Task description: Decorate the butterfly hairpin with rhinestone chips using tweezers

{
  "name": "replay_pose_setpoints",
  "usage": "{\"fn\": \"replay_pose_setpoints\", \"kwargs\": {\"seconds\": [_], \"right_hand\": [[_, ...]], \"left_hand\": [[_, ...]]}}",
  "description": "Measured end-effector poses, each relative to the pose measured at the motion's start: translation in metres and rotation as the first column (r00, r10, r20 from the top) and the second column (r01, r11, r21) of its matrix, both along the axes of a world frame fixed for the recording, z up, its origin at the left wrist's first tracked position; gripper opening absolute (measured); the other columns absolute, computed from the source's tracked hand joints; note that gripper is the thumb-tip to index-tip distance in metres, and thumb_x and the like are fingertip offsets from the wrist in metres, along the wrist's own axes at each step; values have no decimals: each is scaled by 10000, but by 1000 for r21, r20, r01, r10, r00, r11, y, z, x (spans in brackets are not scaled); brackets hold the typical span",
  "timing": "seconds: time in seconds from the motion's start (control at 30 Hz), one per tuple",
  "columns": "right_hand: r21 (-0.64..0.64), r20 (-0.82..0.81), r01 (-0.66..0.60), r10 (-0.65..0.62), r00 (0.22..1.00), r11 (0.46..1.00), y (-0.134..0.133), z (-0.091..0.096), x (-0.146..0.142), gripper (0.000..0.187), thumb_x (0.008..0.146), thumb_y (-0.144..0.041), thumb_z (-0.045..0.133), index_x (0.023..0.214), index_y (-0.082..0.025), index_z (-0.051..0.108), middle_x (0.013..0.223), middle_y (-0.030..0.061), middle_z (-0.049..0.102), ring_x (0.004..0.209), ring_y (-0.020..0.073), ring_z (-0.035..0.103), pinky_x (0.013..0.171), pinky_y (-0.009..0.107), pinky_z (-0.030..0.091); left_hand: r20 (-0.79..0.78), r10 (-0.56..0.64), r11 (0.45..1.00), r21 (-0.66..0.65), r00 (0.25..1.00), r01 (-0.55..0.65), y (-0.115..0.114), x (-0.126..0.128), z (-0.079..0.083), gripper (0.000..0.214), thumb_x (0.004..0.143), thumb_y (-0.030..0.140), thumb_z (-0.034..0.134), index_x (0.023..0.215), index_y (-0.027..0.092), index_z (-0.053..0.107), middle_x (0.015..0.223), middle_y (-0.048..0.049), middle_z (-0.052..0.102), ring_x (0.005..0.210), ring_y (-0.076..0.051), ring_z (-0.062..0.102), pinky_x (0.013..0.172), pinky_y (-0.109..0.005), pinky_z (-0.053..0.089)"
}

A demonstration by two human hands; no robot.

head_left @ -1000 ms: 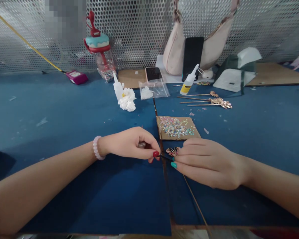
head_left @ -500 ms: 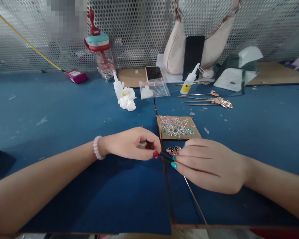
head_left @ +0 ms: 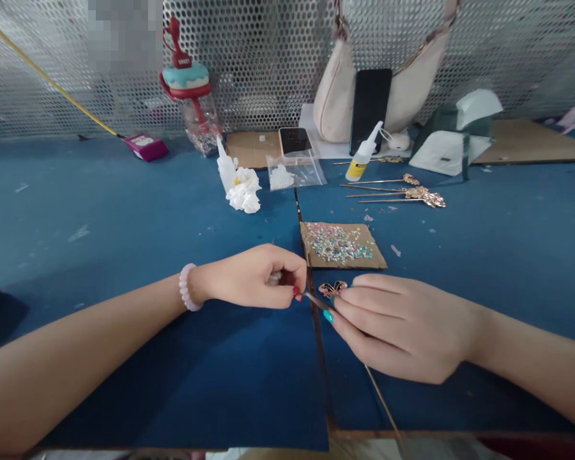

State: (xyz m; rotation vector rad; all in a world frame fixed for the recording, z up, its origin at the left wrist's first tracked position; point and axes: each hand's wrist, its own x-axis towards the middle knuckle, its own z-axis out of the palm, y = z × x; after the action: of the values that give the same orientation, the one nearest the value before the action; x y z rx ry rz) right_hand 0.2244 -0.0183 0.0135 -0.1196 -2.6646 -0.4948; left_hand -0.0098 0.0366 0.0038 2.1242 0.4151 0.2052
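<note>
My left hand, with a pale bead bracelet at the wrist, is closed in a pinch on a thin dark tool that points right. My right hand is closed on a long gold hairpin whose stem runs down toward the table's near edge. The pin's butterfly head shows just above my right fingertips, touching the tool's tip. Right behind it lies a brown card strewn with several iridescent sequins.
On the blue table farther back: finished gold hairpins, a glue bottle, a second bottle beside crumpled tissue, a clear bag, a phone, a pink handbag, a drinking bottle. A perforated metal screen stands behind.
My right hand has slid slightly down and toward me with the hairpin. The left hand's pinch has shifted a little; the tool tip stays at the butterfly head.
</note>
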Motion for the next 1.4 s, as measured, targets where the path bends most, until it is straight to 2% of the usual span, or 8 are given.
{"fn": "replay_pose_setpoints", "kwargs": {"seconds": [0.3, 0.7, 0.97, 1.4], "right_hand": [[4, 39, 0, 0, 999, 1000, -2, 0, 1, 246, 859, -28, 432, 801, -110, 656, 678, 77, 702, 635, 190, 652, 580, 341, 565], [7, 42, 7, -8, 999, 1000, -2, 1, 1, 239, 866, -28, 438, 813, -114, 654, 680, 71, 691, 651, 183, 647, 595, 341, 567], [8, 54, -2, 1, 999, 1000, -1, 0, 2, 228, 859, -34, 437, 834, -102, 654, 710, 76, 699, 658, 187, 644, 594, 339, 553], [-8, 48, 7, -7, 999, 1000, -3, 0, 0, 248, 872, -28, 436, 813, -116, 661, 711, 74, 697, 647, 170, 638, 586, 330, 566]], "left_hand": [[12, 21, 1000, -7, 1000, -21, -1, 0, 1, 210, 947, 316, 558, 900, 116, 595, 799, -9, 597, 653, -111, 580, 599, -250, 515], [4, 19, 1000, -25, 1000, -19, -2, 0, 2, 207, 948, 316, 556, 908, 116, 594, 801, -10, 595, 646, -108, 577, 589, -245, 513], [12, 19, 1000, 6, 1000, -19, -2, 0, 1, 205, 946, 319, 559, 937, 117, 598, 851, -24, 608, 693, -122, 594, 627, -267, 526], [54, 3, 999, 42, 999, -5, -3, 0, -2, 211, 944, 316, 562, 879, 118, 593, 785, -5, 592, 631, -103, 568, 580, -238, 506]]}}
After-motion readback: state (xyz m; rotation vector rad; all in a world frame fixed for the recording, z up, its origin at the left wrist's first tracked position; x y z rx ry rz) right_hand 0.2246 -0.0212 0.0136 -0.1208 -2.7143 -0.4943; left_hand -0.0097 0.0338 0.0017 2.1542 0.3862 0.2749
